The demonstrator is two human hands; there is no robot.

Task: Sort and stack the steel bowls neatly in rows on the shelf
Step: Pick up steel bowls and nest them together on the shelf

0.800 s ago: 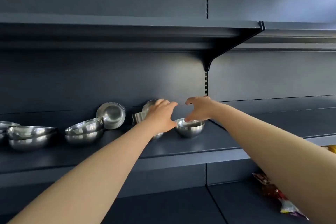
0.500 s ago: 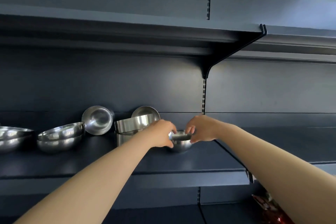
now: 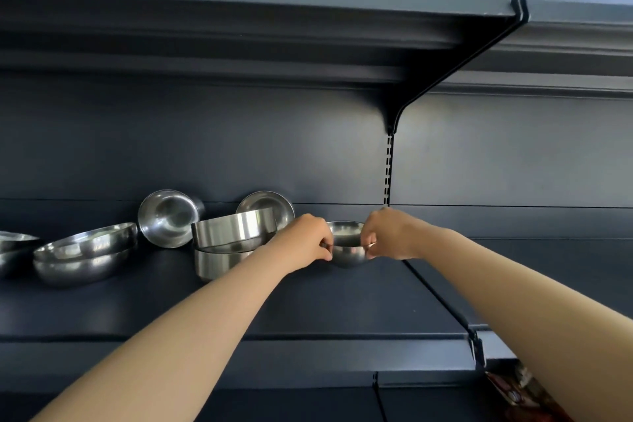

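While both hands pinch its rim, the small steel bowl sits on the dark shelf: left hand on its left edge, right hand on its right, each grip narrow. Stacked bowls stand just left.

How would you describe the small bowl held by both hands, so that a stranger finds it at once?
Look at the dark shelf carrying the steel bowls. Near the slotted upright stands a small round bowl, gripped at its rim by the left hand and right hand. It is the rightmost bowl, single and upright, neither stacked nor tipped.
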